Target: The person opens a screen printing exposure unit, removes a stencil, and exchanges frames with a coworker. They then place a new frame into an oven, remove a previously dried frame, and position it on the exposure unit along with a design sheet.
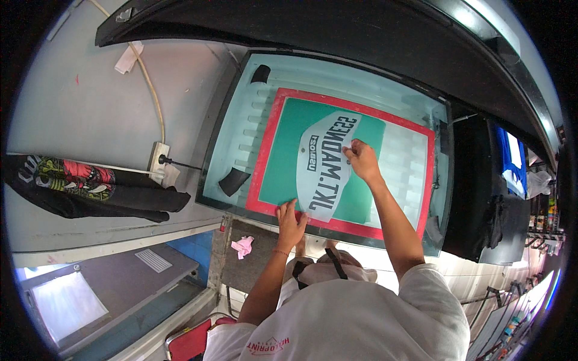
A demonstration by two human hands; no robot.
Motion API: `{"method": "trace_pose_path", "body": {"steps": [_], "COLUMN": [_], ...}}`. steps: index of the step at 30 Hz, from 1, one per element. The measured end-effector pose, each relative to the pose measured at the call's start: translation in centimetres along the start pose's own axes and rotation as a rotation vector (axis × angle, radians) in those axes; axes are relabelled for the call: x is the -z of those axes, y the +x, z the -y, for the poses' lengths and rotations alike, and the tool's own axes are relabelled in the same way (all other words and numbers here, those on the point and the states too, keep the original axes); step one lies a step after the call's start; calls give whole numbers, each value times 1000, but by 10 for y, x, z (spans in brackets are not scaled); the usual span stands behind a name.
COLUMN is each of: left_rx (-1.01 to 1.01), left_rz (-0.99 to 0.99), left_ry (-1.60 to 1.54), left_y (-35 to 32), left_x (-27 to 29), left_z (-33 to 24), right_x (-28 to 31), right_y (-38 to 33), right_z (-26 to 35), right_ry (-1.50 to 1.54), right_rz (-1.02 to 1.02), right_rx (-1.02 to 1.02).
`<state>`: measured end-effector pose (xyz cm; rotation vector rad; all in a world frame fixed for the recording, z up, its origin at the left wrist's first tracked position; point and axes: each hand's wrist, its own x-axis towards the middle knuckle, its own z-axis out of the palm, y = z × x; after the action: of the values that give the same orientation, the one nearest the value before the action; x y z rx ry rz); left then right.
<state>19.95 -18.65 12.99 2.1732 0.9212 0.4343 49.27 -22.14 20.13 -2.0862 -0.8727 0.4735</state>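
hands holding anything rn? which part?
Both hands are on the white printed film sheet lying on the green screen: left hand at its near edge, right hand at its far side.

This is a screen-printing workshop: a red-edged green printing screen (283, 156) lies on a glass-topped exposure unit (241, 102), a printed dark shirt (84, 186) rests on the surface, and ink containers (545, 222) line shelves at right.
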Motion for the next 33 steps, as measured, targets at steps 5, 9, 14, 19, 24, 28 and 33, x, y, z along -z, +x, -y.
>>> {"method": "trace_pose_path", "body": {"steps": [5, 9, 14, 19, 24, 28, 33], "left_rx": [24, 101, 386, 36, -141, -316, -221], "left_rz": [-31, -37, 71, 224, 223, 194, 339], "left_ry": [-19, -203, -1102, -1404, -1195, -1134, -1506], "left_y": [-1, 6, 71, 106, 111, 101, 89], "left_x": [-5, -6, 35, 61, 70, 63, 53], "left_z": [-2, 10, -40, -120, -167, -193, -234], "right_x": [18, 50, 115, 166, 181, 188, 209], "right_y": [-17, -36, -85, -131, -175, -215, -282], "right_z": [66, 107, 109, 104, 100, 89, 70], "right_ry": [-29, 49, 223, 325, 413, 518, 618], "right_rz": [-53, 29, 69, -63, -218, -304, -541], "right_rx": [64, 109, 81, -11, -61, -125, -283]}}
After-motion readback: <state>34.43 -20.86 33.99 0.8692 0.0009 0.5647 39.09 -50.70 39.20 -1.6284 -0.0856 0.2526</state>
